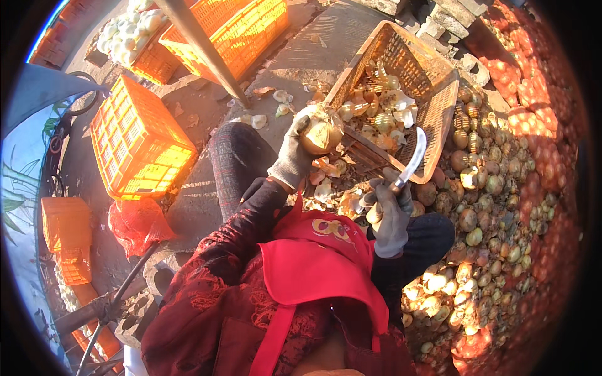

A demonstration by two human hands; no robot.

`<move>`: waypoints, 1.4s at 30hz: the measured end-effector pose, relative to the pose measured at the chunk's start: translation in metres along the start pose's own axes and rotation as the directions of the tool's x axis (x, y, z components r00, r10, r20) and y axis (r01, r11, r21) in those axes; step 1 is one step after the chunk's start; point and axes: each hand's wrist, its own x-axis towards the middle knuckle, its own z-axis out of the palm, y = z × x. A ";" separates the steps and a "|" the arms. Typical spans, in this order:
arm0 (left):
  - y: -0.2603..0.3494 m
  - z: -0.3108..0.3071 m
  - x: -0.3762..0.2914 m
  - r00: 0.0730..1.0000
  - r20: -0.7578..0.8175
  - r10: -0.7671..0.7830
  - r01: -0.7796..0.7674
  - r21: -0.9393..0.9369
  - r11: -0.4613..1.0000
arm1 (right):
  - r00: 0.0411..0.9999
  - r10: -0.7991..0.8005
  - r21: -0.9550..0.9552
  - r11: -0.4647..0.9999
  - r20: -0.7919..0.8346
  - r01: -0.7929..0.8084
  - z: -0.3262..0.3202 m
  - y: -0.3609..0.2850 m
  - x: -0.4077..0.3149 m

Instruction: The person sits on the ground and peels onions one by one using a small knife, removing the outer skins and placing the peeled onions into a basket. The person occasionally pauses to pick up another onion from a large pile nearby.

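A grey work glove covers my left hand (294,155), which grips a large yellow onion (322,130) with dry skin still on it. My gloved right hand (391,214) is closed around the handle of a curved knife (414,155), its blade pointing up and away from me. That blade is apart from the onion and shows in front of an orange plastic crate (430,108). Onion skins and peeled layers (376,110) lie in the crate. More loose peelings (327,181) are scattered on the ground between my hands.
A heap of unpeeled onions (489,188) spreads at my right, with red mesh sacks (536,103) behind. Orange crates (141,141) stand at the left, one holding peeled onions (131,37). A wooden pole (202,47) slants down ahead. A red mesh bag (138,225) lies left.
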 end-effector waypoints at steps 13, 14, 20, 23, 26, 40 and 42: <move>-0.013 0.011 0.024 0.953 -0.137 0.271 -0.219 0.308 0.926 | 0.953 0.045 -0.654 0.736 0.300 0.171 0.022 0.038 0.048; -0.013 0.011 0.023 0.955 -0.142 0.261 -0.207 0.311 0.928 | 0.952 0.100 -0.646 0.754 0.288 0.117 0.022 0.037 0.052; -0.006 0.021 0.023 0.949 -0.176 0.260 -0.174 0.394 0.902 | 0.940 0.152 -0.810 0.560 0.305 0.173 0.003 0.052 0.072; -0.007 0.020 0.027 0.937 -0.204 0.285 -0.179 0.423 0.888 | 0.952 0.119 -0.883 0.421 0.281 0.208 0.000 0.066 0.079; -0.003 0.022 0.028 0.913 -0.263 0.311 -0.153 0.485 0.861 | 0.972 0.001 -0.864 0.459 0.233 0.207 0.011 0.082 0.090; 0.007 -0.011 0.025 0.836 0.245 0.490 -0.440 0.834 0.334 | 0.839 0.489 -0.368 0.845 0.239 -0.388 0.047 0.065 0.073; -0.002 -0.026 0.042 0.812 0.230 0.537 -0.437 0.849 0.296 | 0.794 0.551 -0.257 0.831 0.257 -0.494 0.057 0.058 0.065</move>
